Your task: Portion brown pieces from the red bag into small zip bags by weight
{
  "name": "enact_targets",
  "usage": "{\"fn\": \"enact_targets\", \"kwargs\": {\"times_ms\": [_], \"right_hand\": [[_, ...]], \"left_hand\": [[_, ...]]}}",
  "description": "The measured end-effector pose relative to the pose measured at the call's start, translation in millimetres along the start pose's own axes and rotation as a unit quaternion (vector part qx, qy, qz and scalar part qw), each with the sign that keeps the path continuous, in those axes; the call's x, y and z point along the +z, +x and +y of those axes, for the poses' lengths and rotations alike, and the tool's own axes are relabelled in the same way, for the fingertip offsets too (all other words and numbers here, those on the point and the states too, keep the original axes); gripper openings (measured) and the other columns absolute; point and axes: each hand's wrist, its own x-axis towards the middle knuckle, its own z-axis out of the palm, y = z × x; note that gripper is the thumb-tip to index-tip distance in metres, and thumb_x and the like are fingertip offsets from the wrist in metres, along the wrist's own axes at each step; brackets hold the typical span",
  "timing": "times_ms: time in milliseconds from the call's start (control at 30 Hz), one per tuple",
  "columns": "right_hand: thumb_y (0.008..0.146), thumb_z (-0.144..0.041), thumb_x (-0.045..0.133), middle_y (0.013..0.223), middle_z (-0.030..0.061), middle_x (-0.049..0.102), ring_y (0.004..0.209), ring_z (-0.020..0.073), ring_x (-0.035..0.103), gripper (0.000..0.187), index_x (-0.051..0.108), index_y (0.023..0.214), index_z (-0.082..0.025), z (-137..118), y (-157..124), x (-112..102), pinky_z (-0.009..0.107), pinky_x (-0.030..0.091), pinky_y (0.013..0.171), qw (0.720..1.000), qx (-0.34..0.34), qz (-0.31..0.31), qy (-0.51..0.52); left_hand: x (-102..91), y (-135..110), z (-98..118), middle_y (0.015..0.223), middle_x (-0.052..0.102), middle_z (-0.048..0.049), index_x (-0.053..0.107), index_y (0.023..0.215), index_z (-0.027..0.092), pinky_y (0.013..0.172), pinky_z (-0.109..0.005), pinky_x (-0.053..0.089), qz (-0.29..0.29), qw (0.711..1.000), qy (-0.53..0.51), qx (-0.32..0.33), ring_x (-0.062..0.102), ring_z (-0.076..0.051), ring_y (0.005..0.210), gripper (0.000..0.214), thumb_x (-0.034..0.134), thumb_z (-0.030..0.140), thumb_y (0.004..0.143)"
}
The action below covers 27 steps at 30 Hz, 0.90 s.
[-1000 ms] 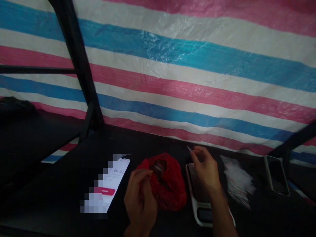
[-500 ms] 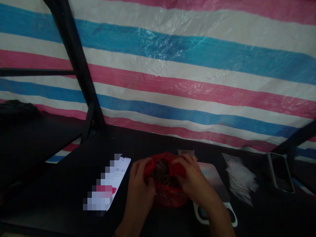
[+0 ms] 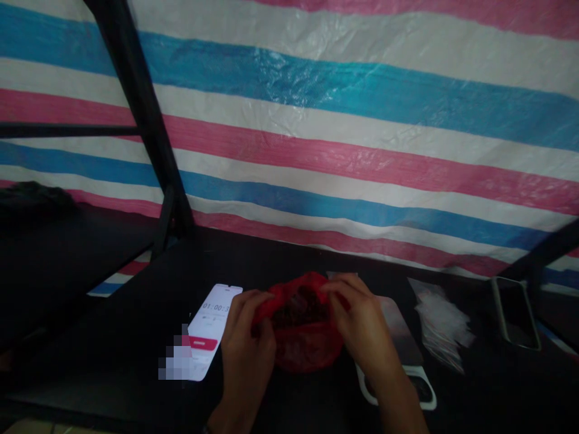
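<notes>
A red plastic bag (image 3: pixel 310 349) stands on the black table between my hands, its mouth spread. Inside lie small dark brown pieces (image 3: pixel 303 308), too dim to name. My left hand (image 3: pixel 248 337) pinches the bag's left rim between thumb and fingers. On the other side, my right hand (image 3: pixel 359 313) grips the right rim. My right forearm passes over a white kitchen scale (image 3: pixel 402 337), which it partly covers. Just behind my right hand, a small clear plastic bag (image 3: pixel 342 276) is mostly hidden.
A lit phone (image 3: pixel 205 331) showing a timer lies left of my left hand. Several clear zip bags (image 3: pixel 441 325) are piled right of the scale, with a dark-screened phone (image 3: pixel 516 313) beyond. Black frame posts (image 3: pixel 136 108) and a striped tarp (image 3: pixel 316 144) stand behind the table (image 3: pixel 217 253).
The bag's mouth is wider. My left hand has moved slightly left and down with its rim, and my right hand has shifted slightly right.
</notes>
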Motion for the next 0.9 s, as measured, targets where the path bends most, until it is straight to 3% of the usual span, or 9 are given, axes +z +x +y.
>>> {"fn": "enact_targets", "kwargs": {"times_ms": [100,200,333,400,433,567,733,833,900], "right_hand": [[0.095,-0.006,0.056,0.102,0.0051,0.075,0.096,0.0206,0.072,0.031,0.081,0.096,-0.025,11.4,-0.7,-5.6,0.033,0.057,0.089,0.995,-0.034,0.090,-0.003],[0.095,-0.006,0.055,0.101,0.0048,0.076,0.095,0.0199,0.072,0.032,0.081,0.091,-0.026,21.8,-4.9,-6.4,0.031,0.058,0.087,0.991,-0.065,0.118,-0.004],[0.094,-0.005,0.054,0.107,0.0064,0.076,0.100,0.0209,0.071,0.035,0.081,0.096,-0.026,28.2,-10.5,-7.0,0.033,0.059,0.090,0.985,-0.091,0.144,-0.003],[0.090,0.000,0.052,0.108,0.0074,0.077,0.103,0.0223,0.070,0.040,0.082,0.095,-0.026,29.0,-12.4,-8.4,0.035,0.059,0.091,0.992,-0.082,0.100,-0.004],[0.085,0.004,0.051,0.109,0.0077,0.078,0.105,0.0232,0.070,0.043,0.082,0.093,-0.025,29.0,-13.4,-9.3,0.037,0.059,0.092,0.996,-0.068,0.054,-0.007],[0.069,0.012,0.052,0.117,0.0059,0.080,0.125,0.0283,0.062,0.051,0.083,0.084,-0.026,25.0,-17.3,-13.8,0.047,0.053,0.107,0.992,-0.005,-0.117,-0.037],[0.070,0.011,0.055,0.115,0.0023,0.082,0.132,0.0294,0.057,0.050,0.084,0.080,-0.028,16.7,-19.9,-21.9,0.051,0.046,0.115,0.986,-0.008,-0.156,-0.056],[0.069,0.010,0.055,0.117,0.0015,0.082,0.135,0.0299,0.056,0.048,0.083,0.074,-0.029,14.4,-22.3,-27.9,0.052,0.044,0.115,0.981,-0.003,-0.181,-0.075],[0.068,0.009,0.055,0.122,0.0007,0.081,0.139,0.0313,0.053,0.049,0.084,0.073,-0.030,12.4,-25.9,-32.3,0.055,0.040,0.119,0.977,0.010,-0.193,-0.094]], "left_hand": [[-6.4,1.8,1.1,0.106,0.064,-0.0020,0.068,0.098,0.024,0.084,-0.029,0.057,0.035,0.998,0.003,0.042,0.066,-0.016,0.099,0.035,0.049,-0.004,0.089],[-12.9,0.2,2.0,0.110,0.064,-0.0029,0.069,0.096,0.023,0.088,-0.031,0.056,0.049,0.995,0.007,0.083,0.065,-0.016,0.103,0.036,0.050,-0.007,0.089],[-20.3,-1.9,4.9,0.119,0.066,-0.0061,0.070,0.098,0.023,0.096,-0.040,0.054,0.054,0.981,-0.002,0.186,0.063,-0.022,0.115,0.038,0.051,-0.008,0.088],[-22.1,-0.9,6.4,0.120,0.070,-0.0065,0.071,0.097,0.024,0.098,-0.044,0.053,0.045,0.975,0.005,0.220,0.063,-0.026,0.121,0.039,0.052,-0.008,0.086],[-22.5,0.1,7.0,0.118,0.073,-0.0056,0.071,0.095,0.025,0.098,-0.045,0.052,0.012,0.973,0.008,0.229,0.064,-0.026,0.123,0.040,0.052,-0.008,0.085],[-23.1,3.7,6.3,0.093,0.081,0.0023,0.069,0.087,0.026,0.103,-0.046,0.048,-0.212,0.946,-0.019,0.244,0.075,-0.021,0.103,0.041,0.046,-0.007,0.078],[-32.4,2.3,1.0,0.098,0.083,-0.0014,0.073,0.114,0.026,0.101,-0.047,0.047,-0.252,0.939,0.030,0.231,0.075,-0.021,0.095,0.056,0.043,-0.005,0.078],[-41.6,0.2,1.3,0.085,0.081,0.0031,0.075,0.096,0.030,0.103,-0.049,0.043,-0.308,0.924,0.042,0.223,0.074,-0.020,0.087,0.051,0.044,-0.004,0.077],[-47.6,-1.3,4.6,0.084,0.080,0.0042,0.075,0.098,0.031,0.102,-0.050,0.042,-0.341,0.913,0.043,0.218,0.074,-0.020,0.085,0.050,0.046,-0.002,0.076]]}}
